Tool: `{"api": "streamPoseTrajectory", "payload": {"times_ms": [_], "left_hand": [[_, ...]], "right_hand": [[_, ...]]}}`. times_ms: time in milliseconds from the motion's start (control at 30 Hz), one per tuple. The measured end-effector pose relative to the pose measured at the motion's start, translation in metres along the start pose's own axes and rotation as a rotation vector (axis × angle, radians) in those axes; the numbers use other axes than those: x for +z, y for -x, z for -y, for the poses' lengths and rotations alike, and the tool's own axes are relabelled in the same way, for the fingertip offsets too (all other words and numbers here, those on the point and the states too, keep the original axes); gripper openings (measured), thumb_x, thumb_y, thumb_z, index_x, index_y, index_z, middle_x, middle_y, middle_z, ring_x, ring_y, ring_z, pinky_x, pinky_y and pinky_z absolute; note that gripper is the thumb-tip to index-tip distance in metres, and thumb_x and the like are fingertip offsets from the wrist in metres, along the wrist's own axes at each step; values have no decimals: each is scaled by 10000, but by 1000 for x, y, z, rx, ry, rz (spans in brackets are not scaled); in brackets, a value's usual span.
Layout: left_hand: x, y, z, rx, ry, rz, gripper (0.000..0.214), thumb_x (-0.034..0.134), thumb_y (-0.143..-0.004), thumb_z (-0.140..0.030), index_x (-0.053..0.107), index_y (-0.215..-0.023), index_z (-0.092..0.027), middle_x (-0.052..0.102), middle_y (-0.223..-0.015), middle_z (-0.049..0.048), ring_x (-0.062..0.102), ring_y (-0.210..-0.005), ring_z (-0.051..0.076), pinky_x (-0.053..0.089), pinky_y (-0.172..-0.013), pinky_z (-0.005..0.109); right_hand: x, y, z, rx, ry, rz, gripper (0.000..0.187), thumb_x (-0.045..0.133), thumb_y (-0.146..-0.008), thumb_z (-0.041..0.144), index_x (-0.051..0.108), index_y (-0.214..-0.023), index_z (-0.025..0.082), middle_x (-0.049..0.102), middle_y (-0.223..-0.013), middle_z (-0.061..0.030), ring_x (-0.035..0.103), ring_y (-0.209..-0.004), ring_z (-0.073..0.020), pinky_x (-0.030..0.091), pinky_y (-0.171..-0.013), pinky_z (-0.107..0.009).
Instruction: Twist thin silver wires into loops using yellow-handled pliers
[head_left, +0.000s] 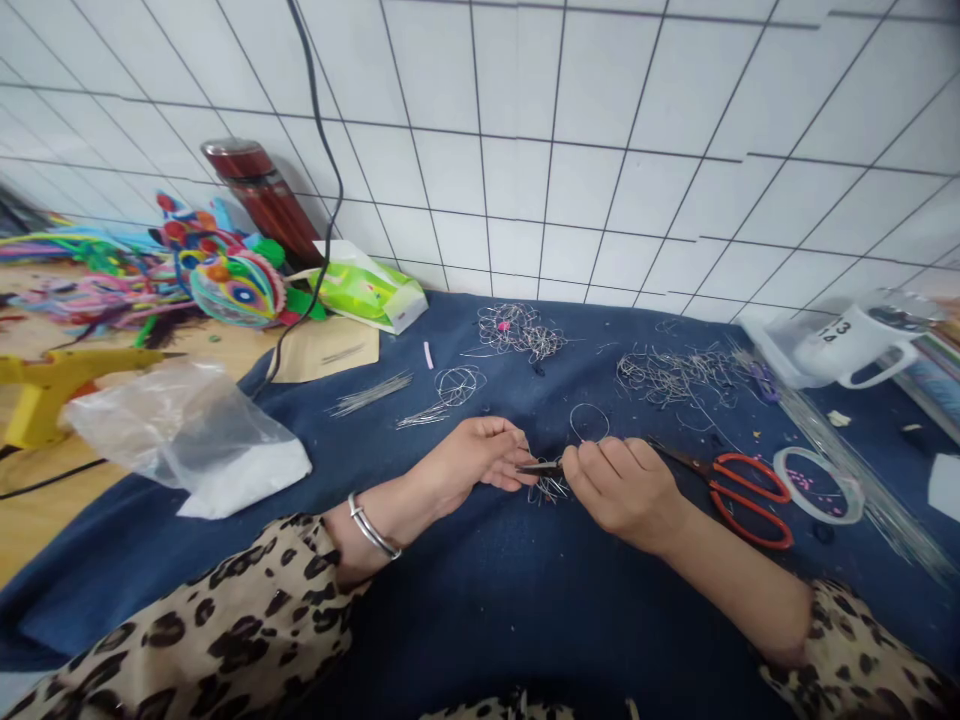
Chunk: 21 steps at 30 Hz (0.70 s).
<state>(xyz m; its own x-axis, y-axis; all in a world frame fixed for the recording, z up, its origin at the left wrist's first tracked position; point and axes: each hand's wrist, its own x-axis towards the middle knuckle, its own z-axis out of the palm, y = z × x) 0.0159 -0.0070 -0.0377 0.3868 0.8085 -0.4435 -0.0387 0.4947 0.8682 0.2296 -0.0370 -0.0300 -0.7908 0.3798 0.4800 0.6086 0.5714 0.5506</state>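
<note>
My left hand [480,460] rests on the blue cloth [480,610], fingers curled and pinched on a small bundle of thin wire loops [550,489]. My right hand [621,483] is closed on a slim dark tool [541,467] whose tip meets the wire between the two hands. A single wire ring [589,421] lies just beyond my fingers. A silver bangle [371,527] sits on my left wrist. Both sleeves are leopard print.
Red-handled scissors [739,490] lie right of my right hand, by a clear tape roll [819,484]. Wire tangles [521,332] and straight wire bundles [371,395] lie farther back. A white mug [855,345], plastic bag [187,430], yellow glue gun [45,385], red flask [262,200] and colourful crafts [232,285] surround.
</note>
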Motion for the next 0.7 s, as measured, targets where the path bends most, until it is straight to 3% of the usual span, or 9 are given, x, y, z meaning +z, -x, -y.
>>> {"api": "streamPoseTrajectory", "payload": {"times_ms": [700], "left_hand": [[-1, 1, 5, -44, 47, 77, 213, 595, -783, -322, 531, -831, -125, 612, -732, 40, 685, -663, 210, 551, -538, 245]], "right_hand": [[0, 2, 1, -32, -44, 23, 174, 497, -838, 189, 582, -989, 171, 589, -817, -28, 465, -718, -143, 273, -593, -317]]}}
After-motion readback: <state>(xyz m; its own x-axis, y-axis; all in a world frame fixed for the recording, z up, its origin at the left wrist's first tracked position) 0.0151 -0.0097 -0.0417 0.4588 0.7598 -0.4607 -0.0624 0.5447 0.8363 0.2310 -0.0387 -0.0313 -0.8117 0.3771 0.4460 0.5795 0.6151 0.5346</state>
